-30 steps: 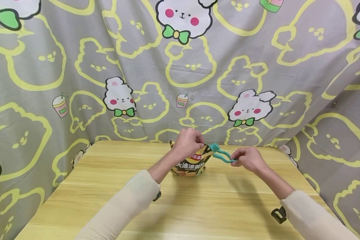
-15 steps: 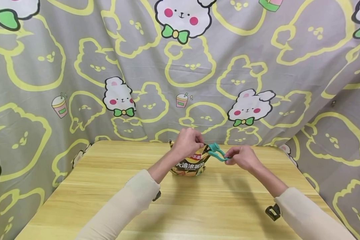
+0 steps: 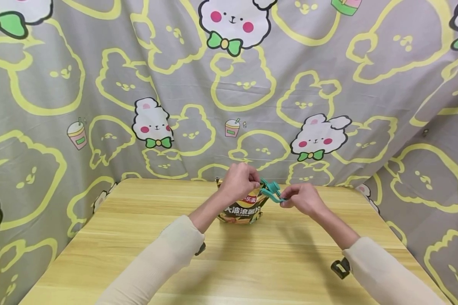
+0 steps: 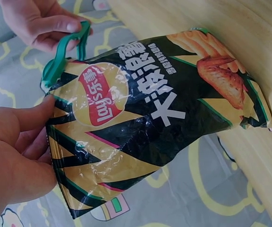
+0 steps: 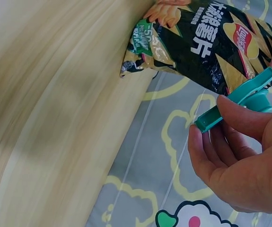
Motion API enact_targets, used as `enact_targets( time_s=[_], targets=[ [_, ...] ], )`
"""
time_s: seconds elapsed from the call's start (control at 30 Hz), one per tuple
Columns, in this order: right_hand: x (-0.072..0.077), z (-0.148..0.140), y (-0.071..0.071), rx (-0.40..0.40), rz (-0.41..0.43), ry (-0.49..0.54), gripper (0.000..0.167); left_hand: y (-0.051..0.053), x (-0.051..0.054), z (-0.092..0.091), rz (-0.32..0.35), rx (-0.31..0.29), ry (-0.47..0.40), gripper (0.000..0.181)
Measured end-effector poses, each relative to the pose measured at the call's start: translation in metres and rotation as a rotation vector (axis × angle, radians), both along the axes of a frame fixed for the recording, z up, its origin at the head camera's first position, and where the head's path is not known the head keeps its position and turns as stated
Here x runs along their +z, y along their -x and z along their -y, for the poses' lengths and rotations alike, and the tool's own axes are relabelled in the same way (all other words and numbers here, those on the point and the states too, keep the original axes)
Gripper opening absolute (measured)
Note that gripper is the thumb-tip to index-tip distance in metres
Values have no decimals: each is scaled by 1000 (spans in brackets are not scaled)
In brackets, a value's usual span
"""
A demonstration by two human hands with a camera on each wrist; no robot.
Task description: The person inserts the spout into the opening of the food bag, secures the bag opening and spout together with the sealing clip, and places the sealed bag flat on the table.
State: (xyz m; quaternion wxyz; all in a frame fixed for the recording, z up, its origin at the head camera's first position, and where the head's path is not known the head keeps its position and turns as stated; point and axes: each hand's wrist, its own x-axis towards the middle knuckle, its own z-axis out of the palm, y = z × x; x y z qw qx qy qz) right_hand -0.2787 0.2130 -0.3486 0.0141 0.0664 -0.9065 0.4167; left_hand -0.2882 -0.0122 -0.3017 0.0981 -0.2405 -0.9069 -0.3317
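Note:
A black and gold chip bag (image 3: pixel 241 212) stands upright near the table's back edge. My left hand (image 3: pixel 238 182) pinches its top edge; in the left wrist view the thumb and fingers (image 4: pixel 36 113) hold that edge. A teal clip (image 3: pixel 271 189) lies across the bag's top right corner, close to the left fingertips. My right hand (image 3: pixel 303 198) holds the clip's far end between thumb and fingers. In the right wrist view the clip (image 5: pixel 249 90) reaches over the bag's edge; whether it is fastened I cannot tell.
The light wooden table (image 3: pixel 175 271) runs under both arms. Behind it and at both sides hangs a grey curtain (image 3: pixel 252 101) with yellow and white cartoon animals. A dark strap piece (image 3: pixel 341 267) sits at the right sleeve.
My right hand has moved left with the clip, which went from beside the bag's corner to across it. The left hand and the bag have stayed in place.

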Motion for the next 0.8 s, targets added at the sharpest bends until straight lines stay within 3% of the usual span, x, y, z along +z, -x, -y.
enact_targets(
  time_s=[0.4, 0.8],
  targets=[
    [1, 12, 1, -17, 9, 40, 15, -1, 2, 4, -36, 1, -3, 8],
    [3, 14, 1, -24, 11, 87, 15, 0, 2, 11, -27, -10, -6, 6]
  ],
)
